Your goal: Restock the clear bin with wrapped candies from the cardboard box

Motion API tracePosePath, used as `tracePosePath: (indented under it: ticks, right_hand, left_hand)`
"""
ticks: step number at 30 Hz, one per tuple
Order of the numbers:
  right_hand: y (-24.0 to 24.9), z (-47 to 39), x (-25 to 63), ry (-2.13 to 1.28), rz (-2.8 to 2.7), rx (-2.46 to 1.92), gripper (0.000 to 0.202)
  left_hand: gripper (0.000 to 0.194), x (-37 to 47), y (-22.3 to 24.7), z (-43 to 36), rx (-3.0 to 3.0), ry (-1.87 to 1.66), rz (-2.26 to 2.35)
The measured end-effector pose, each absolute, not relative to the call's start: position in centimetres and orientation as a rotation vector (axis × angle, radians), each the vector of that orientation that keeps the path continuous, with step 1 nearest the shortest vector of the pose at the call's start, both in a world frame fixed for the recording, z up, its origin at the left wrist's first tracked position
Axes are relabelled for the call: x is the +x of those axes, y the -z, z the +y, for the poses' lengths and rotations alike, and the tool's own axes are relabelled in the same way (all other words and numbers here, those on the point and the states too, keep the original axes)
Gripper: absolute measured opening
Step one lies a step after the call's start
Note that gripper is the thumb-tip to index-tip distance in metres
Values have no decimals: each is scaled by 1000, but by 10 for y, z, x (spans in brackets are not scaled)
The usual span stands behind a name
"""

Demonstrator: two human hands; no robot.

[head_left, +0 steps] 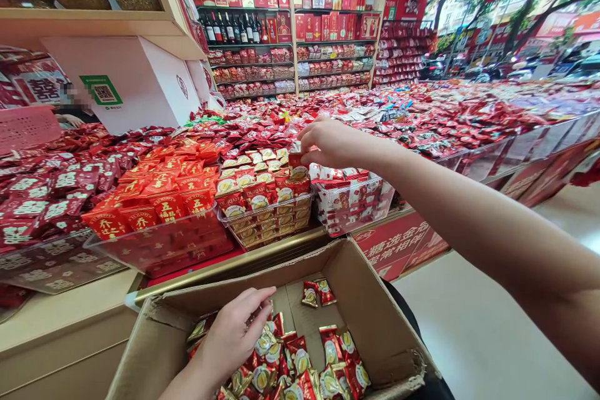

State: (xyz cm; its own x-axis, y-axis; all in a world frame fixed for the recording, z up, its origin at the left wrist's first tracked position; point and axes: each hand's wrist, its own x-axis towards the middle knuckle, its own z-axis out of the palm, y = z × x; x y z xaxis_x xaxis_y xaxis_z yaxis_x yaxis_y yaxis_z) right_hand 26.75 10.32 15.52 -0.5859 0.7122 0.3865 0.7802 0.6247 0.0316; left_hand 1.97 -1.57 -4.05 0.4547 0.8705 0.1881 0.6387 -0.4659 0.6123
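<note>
My right hand [323, 140] reaches over the display and pinches a red-and-gold wrapped durian candy [299, 167] at the right end of a clear plastic bin [267, 209]. Inside that bin, similar durian candies [257, 195] stand in neat rows. Below, my left hand [239, 325] hovers in a cardboard box [356, 287], its thumb and index finger apart. Loose durian candies [300, 356] lie under and beside it on the box floor. Two more candies [319, 292] rest near the box's far wall. My left palm is hidden from view.
Left of the durian bin stands a bin of orange-red packets [164, 200]; to its right is a bin of white-and-red candies [351, 197]. A gold counter edge [234, 267] runs behind the box. Shelves with bottles [232, 28] and gift boxes rise at the back.
</note>
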Motion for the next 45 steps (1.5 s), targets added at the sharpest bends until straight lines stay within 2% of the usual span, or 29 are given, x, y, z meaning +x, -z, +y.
tracePosePath:
  ticks: [3,7,9,13,18,21,27,31,33,36,38,41,45]
  right_hand:
    - [-144,65,258,156,-2461,-1044,14]
    - [-99,29,235,-303,-2538,-850,16]
    - [-75,26,226,-499,-2532,-813,16]
    - [-42,35,218,-926,-2389,-901,20]
    - [-16,40,212,-1669,-1868,-891,29]
    - [-5,36,206,-1889,-1601,-863,34]
    - [8,31,201,-1922,-1494,-829,39]
    - [5,26,209,-1793,-1623,-854,33]
    - [-5,23,216,-1565,-1797,-888,23]
    - [-29,26,235,-1019,-2052,-979,10]
    - [-49,35,252,-670,-2110,-1019,9]
    - [-77,57,274,-294,-2101,-1072,12]
    - [-99,81,279,-3,-2154,-1110,11]
  left_hand:
    - [33,27,29,-17,1858,-926,1243]
    - [56,36,12,-22,1396,-1147,995]
    - [60,38,8,-25,1311,-1162,988]
    - [55,40,6,-30,1267,-1092,1081]
    - [69,36,6,-31,1293,-1046,1066]
    - [65,30,9,-32,1403,-995,1101]
    - [47,24,19,-35,1771,-912,1132]
    - [51,25,26,-36,2166,-835,1134]
    - [57,25,27,-36,2289,-779,1110]
    - [60,25,16,-30,2472,-789,1078]
    - [53,27,-3,-18,2653,-882,1083]
    - [31,39,-44,17,2886,-1038,1122]
    - [31,65,-90,70,3077,-907,1401]
